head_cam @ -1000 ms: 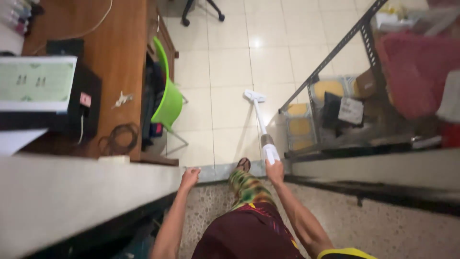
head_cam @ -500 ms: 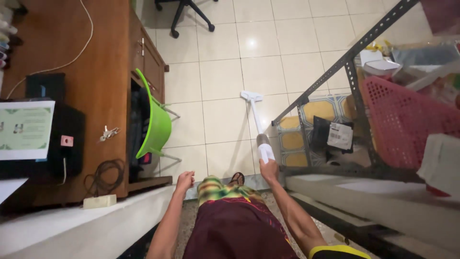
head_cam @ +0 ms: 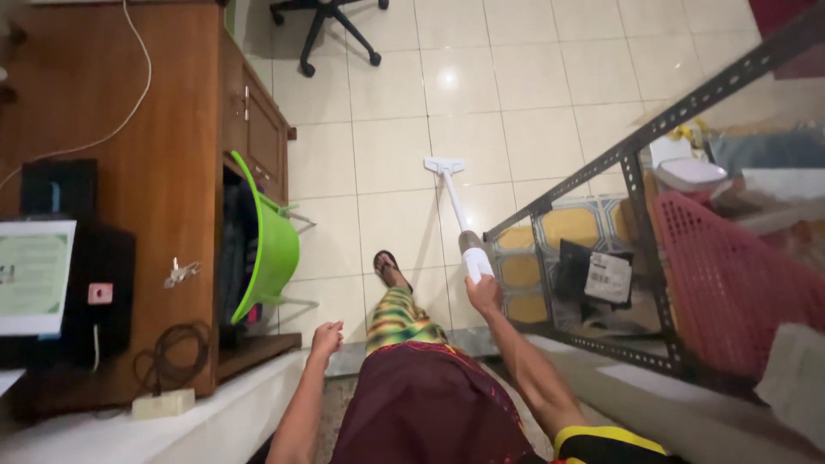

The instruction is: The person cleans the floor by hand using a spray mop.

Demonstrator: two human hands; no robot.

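My right hand [head_cam: 484,295] grips the handle of a white stick vacuum [head_cam: 459,218]. Its tube slants forward and its flat head [head_cam: 443,165] rests on the pale floor tiles. My left hand [head_cam: 326,338] hangs free at my side, fingers loosely curled with nothing in them, near a light ledge [head_cam: 198,421]. My leg in patterned trousers [head_cam: 397,319] steps out onto the tiles, the foot in a dark sandal [head_cam: 388,267].
A wooden desk [head_cam: 163,172] on the left carries a black printer [head_cam: 77,283], keys and a coiled cable. A green plastic chair [head_cam: 266,249] is tucked against it. A metal rack [head_cam: 679,223] with a red basket and boxes stands on the right. An office chair base [head_cam: 331,21] is at the far end.
I have stepped forward off the speckled step onto the tiles. The vacuum and my right hand moved ahead with me, and my left hand swung slightly back.
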